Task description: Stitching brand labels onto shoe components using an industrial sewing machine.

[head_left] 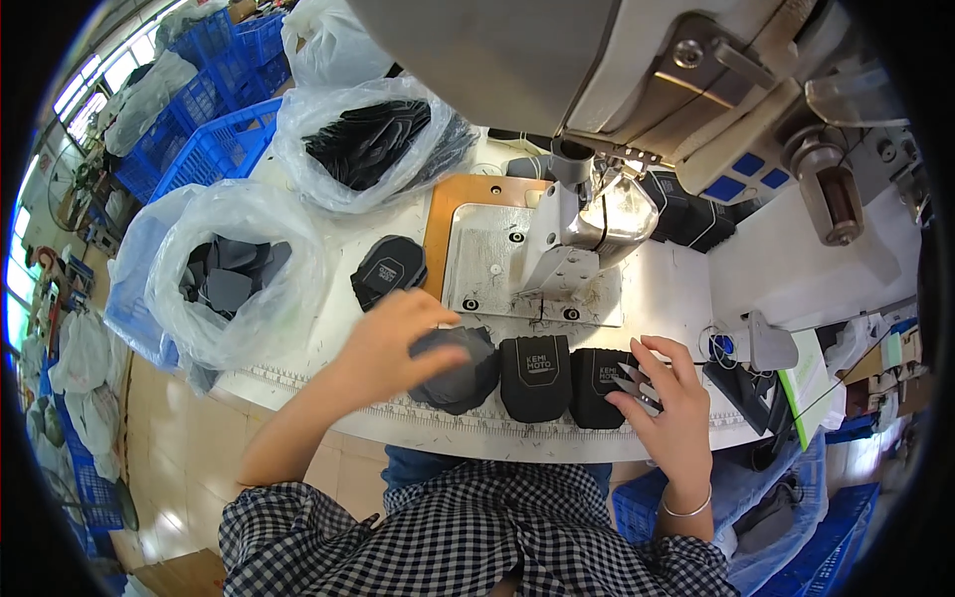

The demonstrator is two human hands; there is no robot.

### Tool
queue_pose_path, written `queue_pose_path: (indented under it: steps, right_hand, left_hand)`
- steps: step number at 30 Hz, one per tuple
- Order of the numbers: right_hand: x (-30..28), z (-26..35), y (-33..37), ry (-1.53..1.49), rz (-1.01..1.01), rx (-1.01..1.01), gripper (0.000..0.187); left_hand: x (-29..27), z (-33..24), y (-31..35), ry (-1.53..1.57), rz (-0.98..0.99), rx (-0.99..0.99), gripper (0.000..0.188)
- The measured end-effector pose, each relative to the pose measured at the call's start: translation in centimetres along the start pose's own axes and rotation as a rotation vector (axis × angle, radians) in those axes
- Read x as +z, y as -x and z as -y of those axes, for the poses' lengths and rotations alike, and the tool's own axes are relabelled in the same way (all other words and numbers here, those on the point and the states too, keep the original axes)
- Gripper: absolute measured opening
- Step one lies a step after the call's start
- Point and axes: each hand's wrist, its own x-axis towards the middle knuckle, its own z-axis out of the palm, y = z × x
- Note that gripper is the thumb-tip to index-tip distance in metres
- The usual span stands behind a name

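My left hand [398,343] reaches over a stack of dark grey cut fabric pieces [460,373]. Its fingers are apart and slightly blurred, with nothing seen between them. Small metal thread snips [642,390] are in my right hand [676,398], their blades pointing left over a black fabric pouch piece [594,373] with a light printed mark. A matching black pouch piece [534,386] lies between that one and the grey stack. Farther left, past my left fingers, sits another stack of black printed pieces [390,267].
An industrial sewing machine [567,254] stands over the white table [686,298], with thread scraps around its metal plate. Plastic bags of dark fabric pieces [234,274] [368,144] stand at left. Blue crates [219,144] lie beyond. A measuring tape [448,418] runs along the near edge.
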Motion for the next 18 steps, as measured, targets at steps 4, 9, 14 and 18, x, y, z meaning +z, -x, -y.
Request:
queue_pose_path:
  steps: [4,9,14,18]
  right_hand:
    - [0.3,0.3,0.0,-0.017,-0.058,-0.075,0.037]
    - [1.3,-0.8,0.3,-0.323,-0.053,0.173,0.025]
    - [0.8,-1.6,0.2,-0.409,-0.272,0.231,0.017]
    - [0.1,-1.0,-0.7,-0.666,-0.333,0.207,0.027]
  left_hand:
    - [0.7,-1.6,0.1,0.038,0.214,0.018,0.035]
    - [0.9,-0.6,0.2,0.108,0.240,-0.097,0.037]
    - [1.9,0.1,0.5,0.192,0.040,-0.099,0.014]
    - [1.8,-0.5,-0.2,0.025,-0.172,0.039,0.009]
